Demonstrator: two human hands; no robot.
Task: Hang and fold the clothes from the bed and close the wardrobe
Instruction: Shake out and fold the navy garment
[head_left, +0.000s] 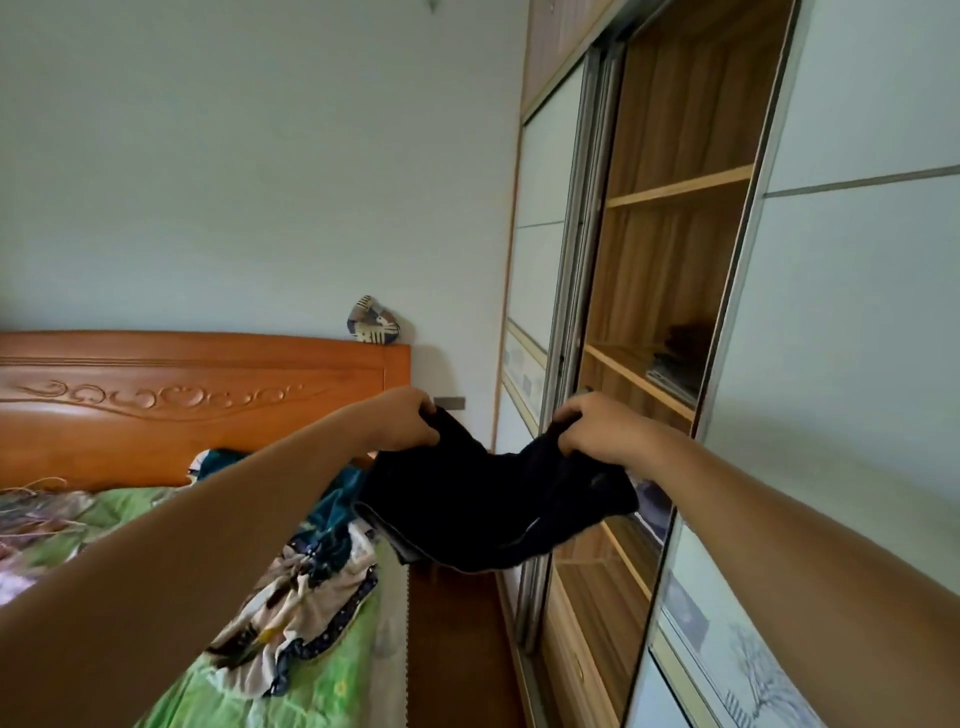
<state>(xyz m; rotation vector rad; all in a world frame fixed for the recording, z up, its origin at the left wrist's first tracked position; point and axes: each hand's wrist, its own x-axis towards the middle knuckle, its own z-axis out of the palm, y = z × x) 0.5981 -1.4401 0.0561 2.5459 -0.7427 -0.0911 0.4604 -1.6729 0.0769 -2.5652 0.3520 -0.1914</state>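
Much left: gripping dark garment (493, 512) with left hand (402, 420), right hand (597, 428); with clothes (306, 587) on bed (332, 691), wardrobe (675, 249) open.

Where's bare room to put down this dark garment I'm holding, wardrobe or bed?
The light wooden middle wardrobe shelf is bare on its left for the dark garment, up to the folded stack at right. The green bedsheet is free nearest you; the patterned clothes pile crowds the bed's wardrobe-side edge.
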